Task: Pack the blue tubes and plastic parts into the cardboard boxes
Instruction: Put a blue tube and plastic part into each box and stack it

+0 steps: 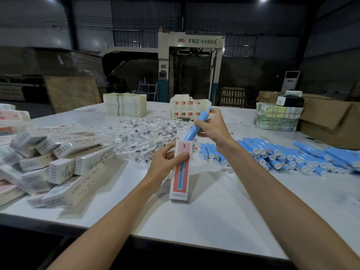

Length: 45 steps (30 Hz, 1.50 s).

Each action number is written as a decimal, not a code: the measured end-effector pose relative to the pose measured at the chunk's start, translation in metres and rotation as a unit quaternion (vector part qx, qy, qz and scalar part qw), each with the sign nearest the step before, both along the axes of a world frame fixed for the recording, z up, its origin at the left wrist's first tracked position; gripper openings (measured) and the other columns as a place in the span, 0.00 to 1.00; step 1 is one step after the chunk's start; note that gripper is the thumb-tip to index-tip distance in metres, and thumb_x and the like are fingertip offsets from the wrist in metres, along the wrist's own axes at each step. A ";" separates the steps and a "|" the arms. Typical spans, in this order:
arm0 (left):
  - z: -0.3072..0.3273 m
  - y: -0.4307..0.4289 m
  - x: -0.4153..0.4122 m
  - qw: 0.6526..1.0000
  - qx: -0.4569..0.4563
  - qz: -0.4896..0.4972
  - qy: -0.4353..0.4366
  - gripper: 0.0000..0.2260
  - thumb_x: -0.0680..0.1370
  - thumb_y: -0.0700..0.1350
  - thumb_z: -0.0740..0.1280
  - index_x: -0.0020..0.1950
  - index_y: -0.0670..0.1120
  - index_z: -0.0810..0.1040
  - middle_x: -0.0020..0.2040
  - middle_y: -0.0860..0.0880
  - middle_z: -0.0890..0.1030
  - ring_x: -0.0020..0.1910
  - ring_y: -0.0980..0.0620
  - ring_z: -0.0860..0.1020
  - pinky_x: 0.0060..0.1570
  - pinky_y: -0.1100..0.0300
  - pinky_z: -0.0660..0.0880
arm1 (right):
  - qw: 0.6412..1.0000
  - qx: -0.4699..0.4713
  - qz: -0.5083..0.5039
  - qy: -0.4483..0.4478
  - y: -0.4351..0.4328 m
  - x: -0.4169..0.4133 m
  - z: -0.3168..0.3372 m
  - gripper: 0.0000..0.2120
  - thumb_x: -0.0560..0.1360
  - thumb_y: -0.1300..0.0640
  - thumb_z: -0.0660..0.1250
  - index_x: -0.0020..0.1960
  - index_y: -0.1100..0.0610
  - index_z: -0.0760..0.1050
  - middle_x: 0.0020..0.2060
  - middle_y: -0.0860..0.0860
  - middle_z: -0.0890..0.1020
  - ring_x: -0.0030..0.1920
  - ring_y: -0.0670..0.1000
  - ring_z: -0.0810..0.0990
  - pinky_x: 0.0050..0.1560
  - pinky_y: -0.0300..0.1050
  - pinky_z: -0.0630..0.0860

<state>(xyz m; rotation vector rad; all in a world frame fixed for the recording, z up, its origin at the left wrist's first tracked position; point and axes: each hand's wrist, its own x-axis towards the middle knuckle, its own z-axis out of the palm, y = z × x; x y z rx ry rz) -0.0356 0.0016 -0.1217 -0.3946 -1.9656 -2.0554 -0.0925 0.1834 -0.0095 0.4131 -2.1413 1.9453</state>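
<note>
My left hand (165, 162) grips a long white and red cardboard box (180, 176) above the table's middle, thumb across its front. My right hand (211, 126) holds a blue tube (191, 131) tilted, with its lower end at the box's open top. A heap of blue tubes (282, 154) lies on the right of the table. Behind the box spreads a pile of clear-wrapped plastic parts (144, 133).
Filled boxes in clear wrap (58, 158) are heaped at the left. Stacks of flat box blanks (124, 104) (187, 108) stand at the back, a wrapped bundle (276, 117) and a big brown carton (335, 121) at the right. The white table (214, 221) ends near me.
</note>
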 end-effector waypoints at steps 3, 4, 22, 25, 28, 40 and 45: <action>0.001 0.001 0.000 1.000 -0.008 0.001 -0.008 0.23 0.75 0.57 0.80 0.70 0.59 0.81 0.54 0.52 0.89 0.54 0.51 0.88 0.47 0.65 0.81 | 0.992 0.121 0.032 0.011 0.003 0.000 0.006 0.31 0.77 0.60 0.73 0.73 0.46 0.62 0.51 0.57 0.84 0.46 0.52 0.86 0.38 0.42 0.83; 0.001 0.002 0.000 1.000 -0.007 0.003 -0.010 0.23 0.75 0.58 0.80 0.69 0.61 0.81 0.54 0.52 0.89 0.54 0.51 0.88 0.47 0.65 0.82 | 0.985 0.164 0.041 0.016 0.001 0.002 0.007 0.30 0.76 0.59 0.74 0.71 0.44 0.64 0.50 0.56 0.85 0.46 0.51 0.85 0.40 0.43 0.83; -0.002 -0.039 -0.019 0.970 0.092 0.224 0.004 0.17 0.87 0.53 0.65 0.76 0.55 0.72 0.62 0.46 0.84 0.56 0.43 0.85 0.62 0.41 0.81 | 0.920 0.345 0.049 0.180 -0.021 -0.003 -0.112 0.17 0.85 0.60 0.61 0.73 0.55 0.74 0.62 0.51 0.79 0.60 0.48 0.77 0.61 0.45 0.73; -0.004 -0.043 -0.022 0.963 0.101 0.248 0.008 0.21 0.87 0.54 0.64 0.80 0.54 0.70 0.63 0.47 0.83 0.58 0.44 0.84 0.63 0.41 0.80 | 0.873 0.431 0.103 0.205 -0.028 -0.001 -0.138 0.18 0.87 0.55 0.58 0.76 0.51 0.71 0.69 0.49 0.75 0.70 0.48 0.70 0.67 0.47 0.70; -0.003 -0.042 -0.022 0.961 0.121 0.247 0.003 0.18 0.87 0.53 0.64 0.78 0.55 0.72 0.60 0.48 0.84 0.56 0.46 0.84 0.61 0.44 0.80 | 0.811 0.504 0.114 0.273 -0.031 0.001 -0.148 0.16 0.87 0.55 0.58 0.73 0.54 0.74 0.64 0.49 0.76 0.66 0.51 0.71 0.62 0.52 0.75; 0.002 -0.031 -0.017 0.983 0.144 0.098 -0.051 0.15 0.81 0.49 0.75 0.68 0.50 0.83 0.50 0.46 0.89 0.48 0.45 0.87 0.44 0.52 0.85 | 0.876 0.384 -0.073 0.283 -0.014 0.008 -0.131 0.06 0.84 0.60 0.64 0.54 0.56 0.79 0.51 0.50 0.81 0.50 0.49 0.78 0.54 0.48 0.75; 0.003 -0.016 -0.008 0.995 0.087 0.041 -0.039 0.16 0.74 0.54 0.78 0.61 0.56 0.85 0.48 0.47 0.90 0.43 0.50 0.88 0.40 0.60 0.83 | 0.974 0.062 -0.143 0.163 0.009 0.009 -0.087 0.04 0.83 0.55 0.68 0.56 0.55 0.77 0.45 0.45 0.83 0.46 0.40 0.81 0.52 0.45 0.80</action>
